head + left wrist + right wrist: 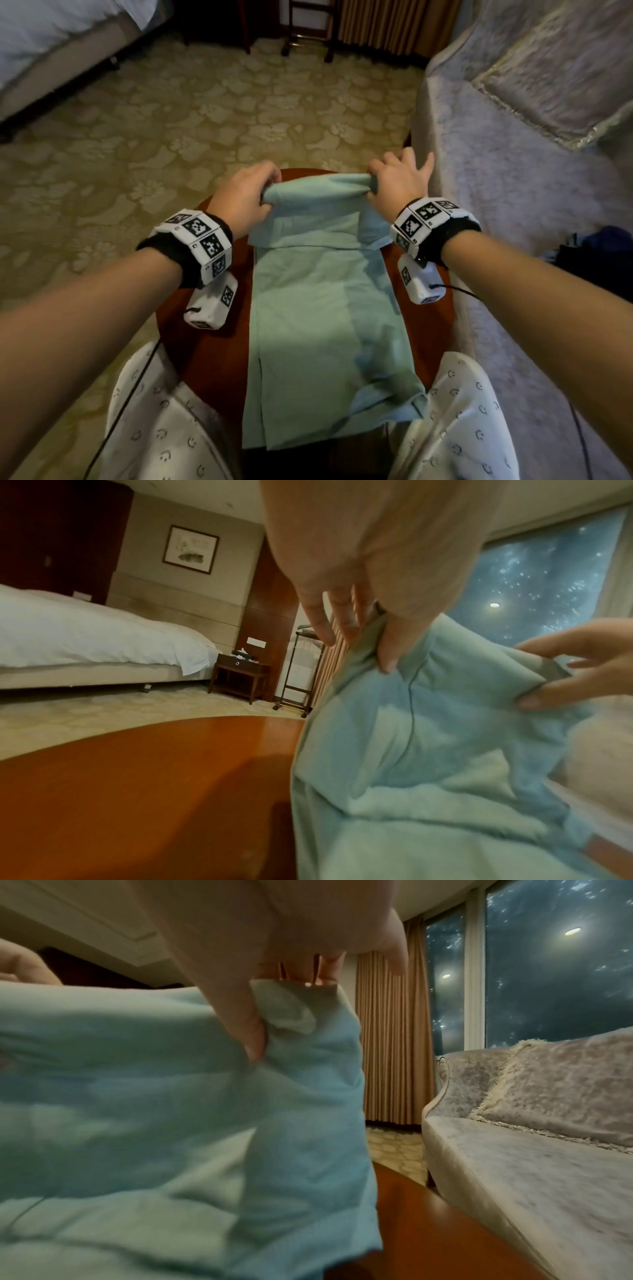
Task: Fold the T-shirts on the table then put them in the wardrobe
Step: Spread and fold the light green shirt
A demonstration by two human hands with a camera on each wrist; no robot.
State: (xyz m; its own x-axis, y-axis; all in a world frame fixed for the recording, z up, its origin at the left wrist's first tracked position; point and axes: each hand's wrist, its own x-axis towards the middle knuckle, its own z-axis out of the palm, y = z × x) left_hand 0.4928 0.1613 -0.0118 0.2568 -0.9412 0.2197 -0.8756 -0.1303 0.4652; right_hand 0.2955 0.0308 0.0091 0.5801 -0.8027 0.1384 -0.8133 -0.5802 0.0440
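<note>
Folding stage: a pale green T-shirt (325,308) lies lengthwise on the round red-brown tabletop (205,342), its sides already turned in to a narrow strip; its far end is raised off the wood, apparently to be brought toward the near end.
Done so far: judging by the strip shape, the side folds are made on this shirt.
Left to do: the crosswise fold, then the trip to the wardrobe, which no view clearly shows; I see no other T-shirts.
Left hand (245,195): grips the far left corner of the shirt, thumb (388,653) pressed into the cloth, fingers curled round the edge.
Right hand (397,181): pinches the far right corner between thumb (246,1026) and fingers; the little finger sticks out free.
Shirt's near end: hangs over the tabletop edge by the person's lap.
Nearby: a grey sofa (513,171) just beside the tabletop; a bed (85,631) well apart.
</note>
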